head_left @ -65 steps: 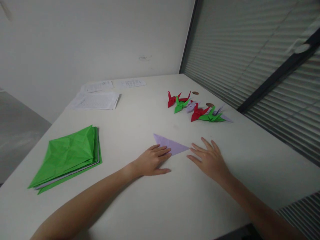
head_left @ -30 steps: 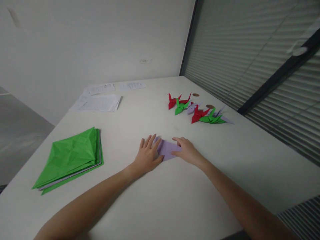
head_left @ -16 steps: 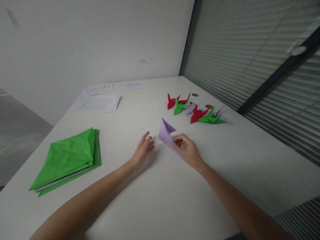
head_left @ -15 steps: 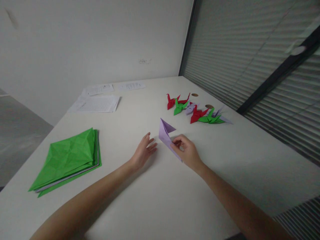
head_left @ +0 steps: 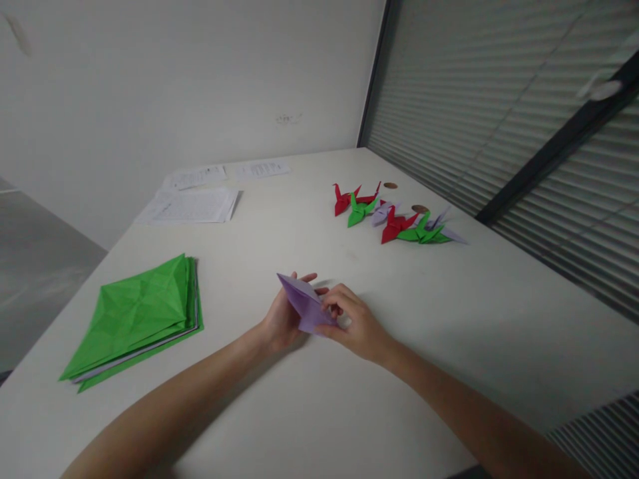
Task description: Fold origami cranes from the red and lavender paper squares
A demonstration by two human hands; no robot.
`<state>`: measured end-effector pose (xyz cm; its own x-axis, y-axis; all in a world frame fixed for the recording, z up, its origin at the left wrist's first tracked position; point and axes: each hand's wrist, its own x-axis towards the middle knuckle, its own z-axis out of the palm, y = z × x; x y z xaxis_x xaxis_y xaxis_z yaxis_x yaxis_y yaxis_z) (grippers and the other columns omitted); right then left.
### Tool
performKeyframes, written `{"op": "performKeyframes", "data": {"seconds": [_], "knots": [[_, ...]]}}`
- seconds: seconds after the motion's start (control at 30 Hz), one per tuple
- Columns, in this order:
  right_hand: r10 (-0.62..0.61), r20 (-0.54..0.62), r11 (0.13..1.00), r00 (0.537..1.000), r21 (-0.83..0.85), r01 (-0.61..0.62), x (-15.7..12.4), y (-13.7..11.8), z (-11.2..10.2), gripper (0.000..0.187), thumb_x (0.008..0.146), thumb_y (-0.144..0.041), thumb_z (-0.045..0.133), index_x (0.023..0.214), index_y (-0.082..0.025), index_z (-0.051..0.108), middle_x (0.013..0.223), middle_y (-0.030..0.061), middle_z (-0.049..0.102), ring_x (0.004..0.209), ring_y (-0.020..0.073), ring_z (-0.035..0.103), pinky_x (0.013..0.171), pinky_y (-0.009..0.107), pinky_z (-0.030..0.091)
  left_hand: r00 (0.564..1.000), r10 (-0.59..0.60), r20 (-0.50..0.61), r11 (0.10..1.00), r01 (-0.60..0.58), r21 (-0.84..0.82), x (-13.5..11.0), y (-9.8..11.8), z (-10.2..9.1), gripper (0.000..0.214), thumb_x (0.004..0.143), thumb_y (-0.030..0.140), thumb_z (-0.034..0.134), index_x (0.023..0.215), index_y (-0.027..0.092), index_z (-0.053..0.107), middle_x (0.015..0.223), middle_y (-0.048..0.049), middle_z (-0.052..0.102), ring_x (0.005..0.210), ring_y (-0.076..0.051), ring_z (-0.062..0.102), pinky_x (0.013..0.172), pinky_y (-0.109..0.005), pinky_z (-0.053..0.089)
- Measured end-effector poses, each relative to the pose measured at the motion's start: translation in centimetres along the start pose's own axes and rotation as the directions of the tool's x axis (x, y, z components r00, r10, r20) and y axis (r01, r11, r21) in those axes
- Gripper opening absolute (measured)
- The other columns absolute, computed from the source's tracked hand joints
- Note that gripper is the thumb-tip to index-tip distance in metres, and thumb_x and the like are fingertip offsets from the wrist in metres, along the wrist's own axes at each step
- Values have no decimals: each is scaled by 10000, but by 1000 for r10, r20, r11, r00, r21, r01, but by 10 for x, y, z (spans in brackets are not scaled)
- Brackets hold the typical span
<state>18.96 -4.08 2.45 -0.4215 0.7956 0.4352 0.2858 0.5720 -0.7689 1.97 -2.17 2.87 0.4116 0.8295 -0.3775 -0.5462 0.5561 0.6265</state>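
A partly folded piece of purple origami paper [head_left: 305, 303] is held over the middle of the table, one pointed corner aimed up and left. My right hand [head_left: 357, 322] pinches its right end between thumb and fingers. Behind and under the paper lies my left hand [head_left: 283, 319], palm up with its fingers stretched out, partly hidden by the sheet. The paper seems to rest against that palm, and I see no grip by the left fingers.
A stack of creased green paper squares [head_left: 137, 306] lies at the left. Several folded cranes, including a red crane [head_left: 396, 226] and a green crane [head_left: 359, 209], sit at the back right near the window blinds [head_left: 479, 100]. Printed sheets [head_left: 192, 205] lie at the back left.
My right hand has brought the purple paper left and turned it, so it now lies over my left hand. The left hand has stayed near its place, palm turned further up.
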Motion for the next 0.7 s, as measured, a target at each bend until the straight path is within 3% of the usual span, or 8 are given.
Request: {"op": "performKeyframes", "data": {"seconds": [0.3,0.47,0.57,0.7], "knots": [[26,28,999,999,-20,-26,0,2,-3,232,774,-277,753,916,-219,579,1025,57,596,952,194,582,753,307,502,998,24,-58,1000,-25,-15,1,-2,-3,439,969,535,344,1186,189,505,1011,-101,683,840,-228,683,829,-418,529],[23,31,1000,999,-17,-22,0,2,-4,97,821,-239,706,856,-211,619,978,48,586,908,176,600,749,299,516,995,-2,-99,999,-2,-37,0,0,1,432,987,507,311,1198,181,498,997,-112,677,795,-237,692,771,-414,540],[-43,14,997,999,-62,44,0,5,-5,22,882,-214,631,862,-205,637,933,46,596,864,162,609,739,291,521,993,5,-116,998,-12,-59,0,1,2,416,997,475,300,1210,171,488,958,-114,679,773,-238,695,753,-403,540],[-182,-34,960,983,-222,170,0,8,-7,93,931,-191,554,888,-198,636,880,49,618,834,161,613,747,296,518,990,1,-138,997,-11,-71,-1,1,4,398,994,456,330,1211,164,491,931,-111,687,757,-234,698,744,-382,533]]}}
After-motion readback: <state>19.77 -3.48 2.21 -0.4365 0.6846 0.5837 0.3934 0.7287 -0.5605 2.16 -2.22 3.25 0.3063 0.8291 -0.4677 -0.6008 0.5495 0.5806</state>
